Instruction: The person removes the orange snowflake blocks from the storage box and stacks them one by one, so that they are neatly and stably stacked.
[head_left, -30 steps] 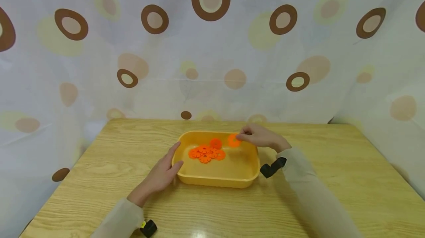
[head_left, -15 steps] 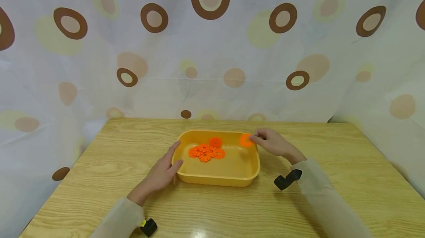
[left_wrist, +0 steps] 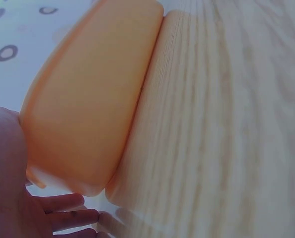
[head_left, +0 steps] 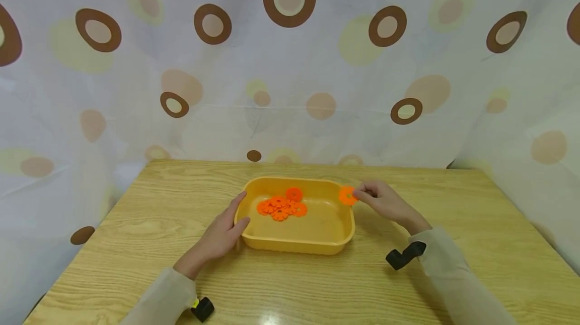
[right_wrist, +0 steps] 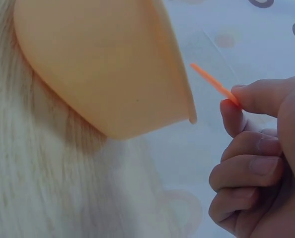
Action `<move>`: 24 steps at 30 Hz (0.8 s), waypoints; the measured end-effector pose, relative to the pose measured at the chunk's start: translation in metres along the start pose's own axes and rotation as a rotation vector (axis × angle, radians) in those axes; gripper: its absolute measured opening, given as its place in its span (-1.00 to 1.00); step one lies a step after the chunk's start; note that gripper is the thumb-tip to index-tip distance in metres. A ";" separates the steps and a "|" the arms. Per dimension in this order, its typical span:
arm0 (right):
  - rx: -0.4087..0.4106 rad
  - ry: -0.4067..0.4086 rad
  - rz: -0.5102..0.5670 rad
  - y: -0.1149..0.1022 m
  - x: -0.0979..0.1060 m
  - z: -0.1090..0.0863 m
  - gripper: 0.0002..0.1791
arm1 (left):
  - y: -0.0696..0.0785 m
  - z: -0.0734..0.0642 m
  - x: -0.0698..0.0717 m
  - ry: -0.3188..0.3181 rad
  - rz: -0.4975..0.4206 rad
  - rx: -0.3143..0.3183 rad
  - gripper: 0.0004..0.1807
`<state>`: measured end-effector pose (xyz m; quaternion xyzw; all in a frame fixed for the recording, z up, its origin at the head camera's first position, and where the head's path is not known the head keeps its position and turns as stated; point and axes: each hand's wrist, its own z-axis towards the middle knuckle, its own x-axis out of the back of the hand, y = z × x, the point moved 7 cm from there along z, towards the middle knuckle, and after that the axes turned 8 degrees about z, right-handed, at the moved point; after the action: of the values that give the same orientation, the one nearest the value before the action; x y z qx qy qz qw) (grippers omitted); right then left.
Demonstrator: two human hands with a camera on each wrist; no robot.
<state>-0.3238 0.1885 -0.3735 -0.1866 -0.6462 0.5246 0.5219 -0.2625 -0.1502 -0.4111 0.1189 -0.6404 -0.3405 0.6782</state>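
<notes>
A yellow plastic tray stands on the table, with several orange notched plastic discs piled in its left half. My left hand holds the tray's left end, thumb and index finger lying over the rim. In the left wrist view, the other fingers extend outside the tray wall. One orange disc is pinched between the thumb and index finger of my right hand, at the tray's back right corner. Seen edge-on in the right wrist view, the disc is beside the rim, the other fingers curled in below.
The wood-grain table reaches out on both sides of the tray. A pale patterned sheet hangs behind it and at the sides. Black wrist cameras sit on the left sleeve and the right sleeve.
My right hand has moved right with its disc, from over the tray's inside to the right rim. The left hand, tray and piled discs have stayed in place.
</notes>
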 end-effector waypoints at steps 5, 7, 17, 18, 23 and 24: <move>0.003 -0.020 0.124 0.012 0.003 -0.011 -0.66 | 0.000 0.000 -0.001 0.005 -0.002 0.003 -0.33; -0.002 -0.035 0.163 0.015 0.004 -0.015 -0.62 | 0.000 0.000 0.000 0.008 -0.004 0.010 -0.33; -0.085 0.022 0.144 0.039 0.016 -0.031 -0.54 | 0.001 0.000 0.000 0.005 -0.013 0.001 -0.33; -0.096 0.033 0.132 0.041 0.018 -0.032 -0.53 | 0.001 0.001 -0.001 0.003 -0.016 -0.002 -0.33; -0.154 0.080 0.047 0.053 0.026 -0.037 -0.55 | 0.001 0.001 -0.001 -0.004 -0.020 -0.002 -0.33; -0.165 0.082 0.026 0.055 0.027 -0.037 -0.57 | 0.000 0.000 -0.001 -0.004 -0.019 0.000 -0.33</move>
<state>-0.3186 0.2484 -0.4118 -0.2584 -0.6629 0.4683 0.5239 -0.2628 -0.1493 -0.4117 0.1244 -0.6406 -0.3470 0.6736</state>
